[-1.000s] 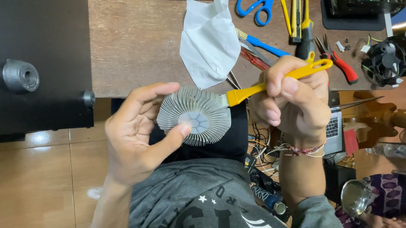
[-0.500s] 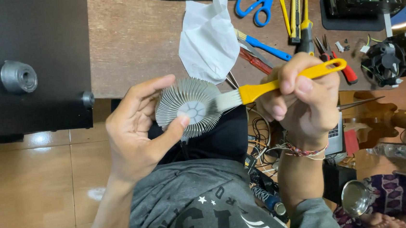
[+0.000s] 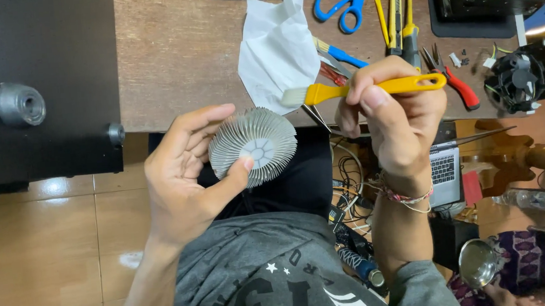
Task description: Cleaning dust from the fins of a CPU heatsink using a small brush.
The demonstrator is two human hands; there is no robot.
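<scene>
Round finned silver heatsink, pale hub

a white tissue lies on the wooden bench, with blue scissors just beside it. further right sit yellow pliers, red cutters and a black fan. a black case stands at the left, above the tiled floor.
</scene>
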